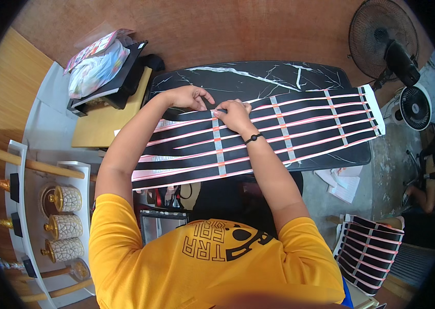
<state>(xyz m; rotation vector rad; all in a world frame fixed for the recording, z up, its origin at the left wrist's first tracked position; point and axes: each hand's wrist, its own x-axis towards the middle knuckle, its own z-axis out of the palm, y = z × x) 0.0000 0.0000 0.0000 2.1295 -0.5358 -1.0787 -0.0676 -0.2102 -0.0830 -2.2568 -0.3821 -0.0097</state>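
A long sheet of black bands with pink-and-white paper strips (307,117) lies across the black marble-patterned table (176,81). Grey cross strips (284,129) with orange patches run over it, and its right end has a white border. At the far edge, my right hand (237,116) pinches the top of one grey cross strip between thumb and fingers; a black band circles that wrist. Just left of it, my left hand (189,98) hovers at the same edge, thumb and forefinger apart, with nothing visible between them. On the left, the strips spread loose, showing printed paper.
A similar banded sheet (369,252) rests at lower right. Papers (341,183) lie below the table's right side. Two fans (384,38) stand at far right. A bag (99,69) sits on a black device at far left, above a shelf with decorated jars (67,198).
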